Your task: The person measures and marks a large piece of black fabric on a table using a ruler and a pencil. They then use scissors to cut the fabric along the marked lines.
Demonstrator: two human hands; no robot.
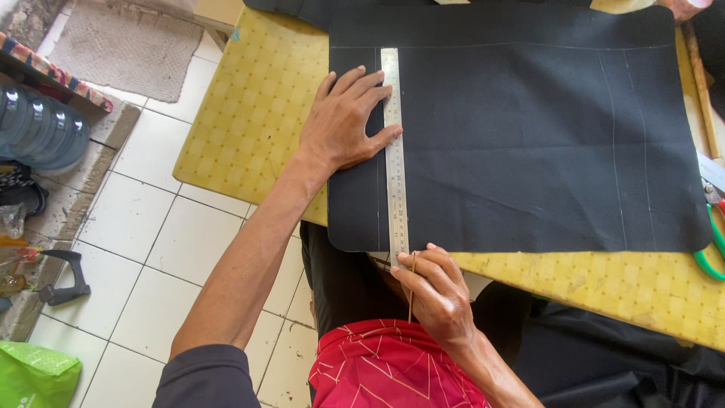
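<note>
A black piece of cloth (529,143) lies flat on a yellow patterned table (257,113), with thin chalk lines drawn on it. A steel ruler (394,181) runs lengthwise along the cloth's left side. My left hand (343,121) presses flat on the cloth, fingertips against the ruler's left edge. At the ruler's near end, by the cloth's front edge, my right hand (434,291) pinches a thin stick-like marker (411,287).
Green-handled scissors (711,242) lie at the table's right edge. A wooden stick (702,83) lies along the far right. White floor tiles (151,249) spread left, with a mat (124,45), water bottles (38,128) and a green bag (34,374).
</note>
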